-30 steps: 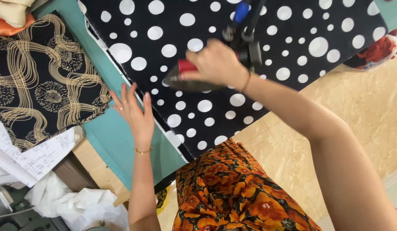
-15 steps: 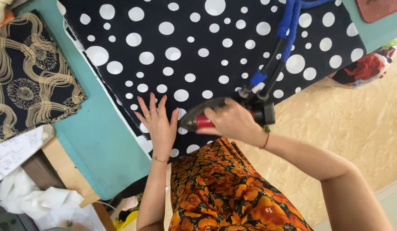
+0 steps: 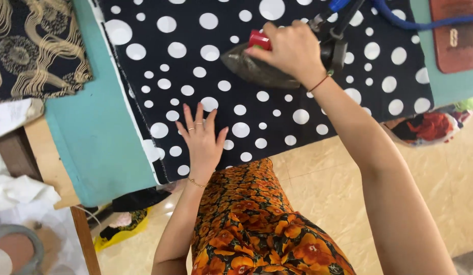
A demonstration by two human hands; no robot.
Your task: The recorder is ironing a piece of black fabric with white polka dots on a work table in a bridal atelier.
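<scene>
Head view shows the right hand closed around the handle of a dark metal iron with a red knob, sitting on soft black cloth with white dots over a teal board. It looks heavy and hot, so hold only the handle. The left hand lies open and flat, pressing the floppy cloth.

Dark metal iron: handle hidden under right hand's grip. Blue cord cut by right edge. Black white-dotted cloth and brown rectangular pad run past top edge.
</scene>
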